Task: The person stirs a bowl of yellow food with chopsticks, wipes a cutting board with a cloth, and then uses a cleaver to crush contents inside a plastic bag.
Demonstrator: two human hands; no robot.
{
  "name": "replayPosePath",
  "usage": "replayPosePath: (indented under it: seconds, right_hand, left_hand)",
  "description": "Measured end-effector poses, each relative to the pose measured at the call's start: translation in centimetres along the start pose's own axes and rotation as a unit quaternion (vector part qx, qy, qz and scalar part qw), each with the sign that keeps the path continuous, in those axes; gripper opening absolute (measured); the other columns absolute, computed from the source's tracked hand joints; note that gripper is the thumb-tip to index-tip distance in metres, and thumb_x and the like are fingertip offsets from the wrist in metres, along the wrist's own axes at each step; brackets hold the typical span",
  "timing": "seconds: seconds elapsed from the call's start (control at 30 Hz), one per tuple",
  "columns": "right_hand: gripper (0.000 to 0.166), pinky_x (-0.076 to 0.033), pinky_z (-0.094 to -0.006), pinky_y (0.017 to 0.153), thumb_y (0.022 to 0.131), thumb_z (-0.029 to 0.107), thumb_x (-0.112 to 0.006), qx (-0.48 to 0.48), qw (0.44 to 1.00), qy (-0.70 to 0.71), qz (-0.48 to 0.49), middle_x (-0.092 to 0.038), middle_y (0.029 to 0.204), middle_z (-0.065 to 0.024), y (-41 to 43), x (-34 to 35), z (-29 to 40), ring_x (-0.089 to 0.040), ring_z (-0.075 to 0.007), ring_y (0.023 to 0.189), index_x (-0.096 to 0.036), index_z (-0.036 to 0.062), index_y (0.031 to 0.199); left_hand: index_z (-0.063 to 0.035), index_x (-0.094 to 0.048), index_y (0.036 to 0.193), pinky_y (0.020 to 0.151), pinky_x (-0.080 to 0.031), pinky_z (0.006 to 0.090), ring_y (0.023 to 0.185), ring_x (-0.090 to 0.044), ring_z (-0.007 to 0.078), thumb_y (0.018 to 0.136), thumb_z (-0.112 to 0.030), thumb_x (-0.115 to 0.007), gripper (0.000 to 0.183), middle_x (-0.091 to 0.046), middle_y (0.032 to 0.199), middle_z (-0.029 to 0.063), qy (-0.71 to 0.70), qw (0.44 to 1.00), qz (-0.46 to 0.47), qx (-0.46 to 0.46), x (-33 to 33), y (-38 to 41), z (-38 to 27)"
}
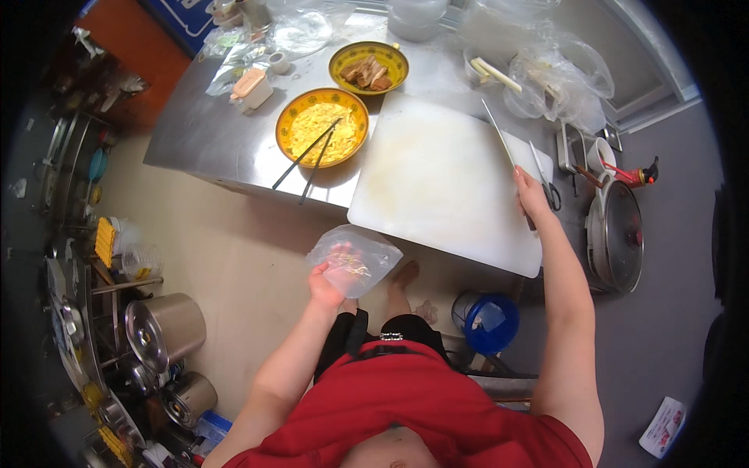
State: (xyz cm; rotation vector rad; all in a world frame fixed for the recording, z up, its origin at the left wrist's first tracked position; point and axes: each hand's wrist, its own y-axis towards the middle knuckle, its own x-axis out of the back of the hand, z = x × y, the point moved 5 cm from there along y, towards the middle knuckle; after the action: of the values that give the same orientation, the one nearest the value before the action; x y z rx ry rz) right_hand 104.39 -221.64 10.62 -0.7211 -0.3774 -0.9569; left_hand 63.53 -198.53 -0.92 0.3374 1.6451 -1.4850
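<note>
My left hand (pixel 325 285) holds a translucent plastic bag (pixel 377 260) in front of the table's edge. Thin pale-yellow shreds show in or on the plastic, and my fingers are partly visible through it. At the right side of a white cutting board (pixel 433 181), my right hand (pixel 529 190) grips a long-bladed knife (pixel 497 131), its tip pointing away from me. Black-handled scissors (pixel 550 190) lie just right of that hand. Left of the board, a patterned yellow bowl (pixel 282 137) holds yellow shredded food (pixel 316 126), with dark chopsticks (pixel 298 161) resting across it.
Behind stands another yellow bowl (pixel 335 64) with brown meat pieces (pixel 368 75). A lidded pan (pixel 623 234) is at the right, near a red canister (pixel 632 176). Plastic bags (pixel 562 82) crowd the back right. Below are a blue-lidded bucket (pixel 497 333) and, left, steel pots (pixel 175 327).
</note>
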Motion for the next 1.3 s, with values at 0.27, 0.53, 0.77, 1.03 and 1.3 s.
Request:
replayPosePath:
  seconds: [0.27, 0.53, 0.77, 1.03, 1.3]
  right_hand:
    - [0.048, -0.041, -0.0302, 0.092, 0.093, 0.035, -0.047, 0.198, 0.962, -0.126, 0.141, -0.056, 0.123, -0.0156, -5.1, -6.9, 2.8, -0.056, -0.0240, 0.106, -0.045, 0.0061, 0.132]
    - [0.048, -0.047, -0.0394, 0.081, 0.092, 0.042, -0.043, 0.144, 0.913, -0.222, 0.309, -0.062, 0.093, -0.0227, -19.3, -12.5, 5.0, -0.060, -0.0375, 0.089, -0.044, 0.0186, 0.133]
    - [0.048, -0.046, -0.0472, 0.062, 0.090, 0.044, -0.046, 0.241, 0.902, -0.249, 0.257, -0.059, 0.069, -0.0201, -27.7, -18.5, 0.7, -0.058, -0.0397, 0.065, -0.043, 0.0217, 0.133]
    - [0.041, -0.049, -0.0397, 0.068, 0.089, 0.036, -0.051, 0.182, 0.932, -0.187, 0.250, -0.063, 0.085, -0.0177, -29.5, -12.0, -1.9, -0.061, -0.0361, 0.075, -0.050, 0.0209, 0.127]
    - [0.042, -0.029, -0.0260, 0.034, 0.094, 0.039, -0.046, -0.051, 0.993, 0.094, -0.049, -0.039, 0.048, 0.0000, -16.9, -1.0, -4.9, -0.036, -0.0096, 0.035, -0.054, 0.0110, 0.125]
  left_hand:
    - [-0.0034, -0.044, 0.126, 0.102, -0.026, 0.0568, 0.126, -0.035, 0.0395, 0.083, -0.023, -0.029, 0.049, -0.042, 0.136, 0.0146, 0.014, 0.998, 0.035, 0.057, -0.1, 1.2, 2.2]
    - [-0.0038, -0.041, 0.130, 0.103, -0.028, 0.0556, 0.124, -0.037, 0.0406, 0.082, -0.023, -0.030, 0.053, -0.041, 0.137, 0.0144, 0.035, 0.996, 0.045, 0.065, -1.2, 2.4, 2.6]
    - [-0.0058, -0.039, 0.132, 0.104, -0.023, 0.0585, 0.130, -0.031, 0.0397, 0.080, -0.025, -0.026, 0.057, -0.036, 0.142, 0.0114, 0.010, 0.998, 0.064, 0.010, 0.2, 1.0, 0.8]
    - [-0.0062, -0.045, 0.124, 0.105, -0.013, 0.0621, 0.128, -0.035, 0.0389, 0.082, -0.023, -0.025, 0.050, -0.045, 0.135, 0.0109, -0.005, 0.995, -0.013, -0.094, -1.9, -0.1, -5.3]
    - [-0.0030, -0.043, 0.125, 0.104, -0.019, 0.0606, 0.127, -0.035, 0.0398, 0.081, -0.023, -0.028, 0.051, -0.041, 0.138, 0.0134, 0.031, 0.999, -0.013, -0.033, 1.4, 1.4, -4.7]
